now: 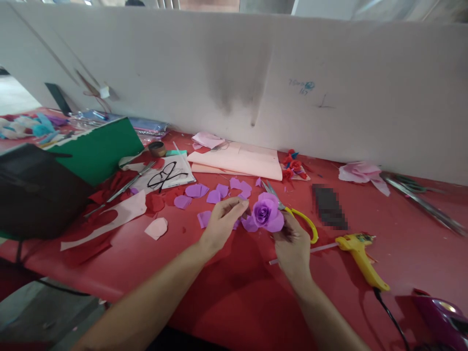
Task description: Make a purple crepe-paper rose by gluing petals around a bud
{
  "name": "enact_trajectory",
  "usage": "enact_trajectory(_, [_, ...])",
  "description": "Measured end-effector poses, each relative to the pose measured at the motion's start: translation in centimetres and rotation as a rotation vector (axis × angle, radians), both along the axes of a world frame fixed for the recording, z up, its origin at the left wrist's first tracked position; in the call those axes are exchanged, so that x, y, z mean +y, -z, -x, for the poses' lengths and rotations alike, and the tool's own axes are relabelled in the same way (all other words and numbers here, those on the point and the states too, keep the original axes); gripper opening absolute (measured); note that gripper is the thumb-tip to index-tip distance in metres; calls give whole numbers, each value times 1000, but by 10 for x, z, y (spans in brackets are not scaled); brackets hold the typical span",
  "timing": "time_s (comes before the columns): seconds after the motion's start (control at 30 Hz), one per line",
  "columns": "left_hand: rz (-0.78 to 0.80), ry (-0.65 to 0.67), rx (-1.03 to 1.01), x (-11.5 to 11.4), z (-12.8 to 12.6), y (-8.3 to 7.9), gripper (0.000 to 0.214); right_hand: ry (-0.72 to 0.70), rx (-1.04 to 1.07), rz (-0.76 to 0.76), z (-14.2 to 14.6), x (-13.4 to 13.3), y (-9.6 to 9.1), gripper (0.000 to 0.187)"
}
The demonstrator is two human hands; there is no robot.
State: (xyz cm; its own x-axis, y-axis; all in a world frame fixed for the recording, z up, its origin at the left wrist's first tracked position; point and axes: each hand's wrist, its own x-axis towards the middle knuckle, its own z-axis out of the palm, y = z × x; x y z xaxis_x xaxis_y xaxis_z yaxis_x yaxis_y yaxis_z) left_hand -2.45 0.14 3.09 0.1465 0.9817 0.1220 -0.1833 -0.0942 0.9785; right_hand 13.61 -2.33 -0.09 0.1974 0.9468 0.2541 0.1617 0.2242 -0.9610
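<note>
A purple paper rose (266, 213) is held just above the red table (234, 282), near its middle. My right hand (292, 243) grips the rose from below. My left hand (223, 222) pinches a small purple petal against the rose's left side. Several loose purple petals (214, 194) lie on the table just behind my hands. Yellow-handled scissors (296, 214) lie behind the rose, partly hidden by it.
A yellow glue gun (360, 256) with a black cord lies to the right. Black glasses (166, 176) rest on white paper at left, near a green sheet (98, 148) and a black bag (32, 192). Pink paper sheets (237, 161) lie by the white back wall.
</note>
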Motion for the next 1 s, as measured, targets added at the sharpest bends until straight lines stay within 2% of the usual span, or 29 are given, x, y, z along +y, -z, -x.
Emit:
enact_trajectory(0.13, [-10, -11, 16, 0, 1, 0, 24, 20, -89, -59, 0, -1, -2, 13])
enact_trajectory(0.23, [1, -34, 18, 1, 1, 1, 17, 10, -74, -75, 0, 0, 1, 14])
enact_trajectory(0.5, [39, -7, -88, 2, -2, 4, 17, -98, 326, 34, 5, 6, 13, 22])
enact_trajectory(0.57, [54, 22, -116, 2, -2, 3, 18, -121, 370, 51, 6, 7, 13, 22])
enact_trajectory(0.67, [72, 59, -137, 1, -1, 2, 22, -77, 311, 31, 4, 7, 14, 23])
enact_trajectory(0.83, [85, 86, -80, 0, -1, -1, 30, -19, 79, -43, -3, 3, 14, 19])
enact_trajectory(1.0, [118, 70, -70, -1, -2, -5, 22, -11, 73, -17, 0, 3, 14, 20])
